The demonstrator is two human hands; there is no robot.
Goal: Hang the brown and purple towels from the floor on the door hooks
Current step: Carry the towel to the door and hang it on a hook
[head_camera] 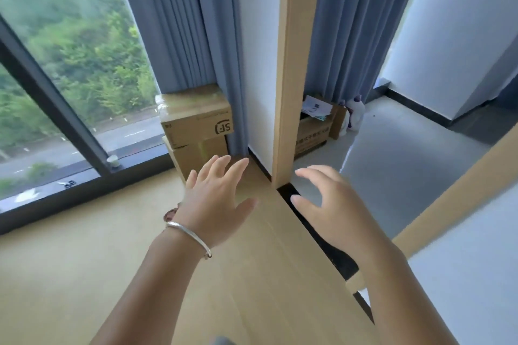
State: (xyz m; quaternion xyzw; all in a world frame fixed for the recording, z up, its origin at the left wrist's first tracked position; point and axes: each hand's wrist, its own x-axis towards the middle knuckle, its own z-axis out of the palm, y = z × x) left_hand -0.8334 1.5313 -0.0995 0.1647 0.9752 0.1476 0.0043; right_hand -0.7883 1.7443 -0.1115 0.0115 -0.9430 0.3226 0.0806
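Observation:
Both my hands are stretched out in front of me over the wooden floor, and neither holds anything. My left hand, with a silver bangle on its wrist, has its fingers spread and straight. My right hand is relaxed, fingers slightly bent, above the dark threshold strip. The light wooden door frame post rises just beyond my fingertips. No towel and no door hook is visible in the head view.
Two stacked cardboard boxes stand by the blue curtain at the big window. Past the post sit another box with papers and white bottles on a grey floor. A wooden door edge runs along the right.

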